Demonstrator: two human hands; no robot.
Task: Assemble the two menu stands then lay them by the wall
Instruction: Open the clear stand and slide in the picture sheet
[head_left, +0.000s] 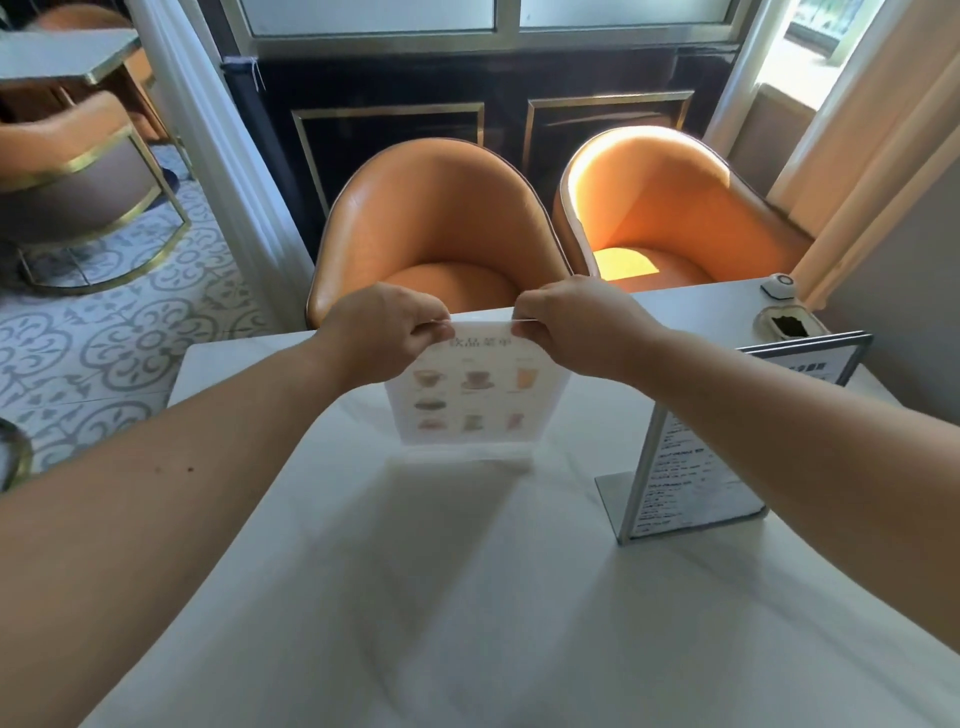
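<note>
A clear acrylic menu stand with a picture drinks card stands upright in the middle of the white table. My left hand pinches its top left corner and my right hand pinches its top right corner. Its clear base rests on the tabletop. A second menu stand, metal-framed with a printed text list, stands upright on its flat base at the right side of the table, untouched.
Two orange tub chairs face me across the table. A small round call button and a dish-like holder sit at the far right corner near the wall. Patterned floor tiles lie to the left.
</note>
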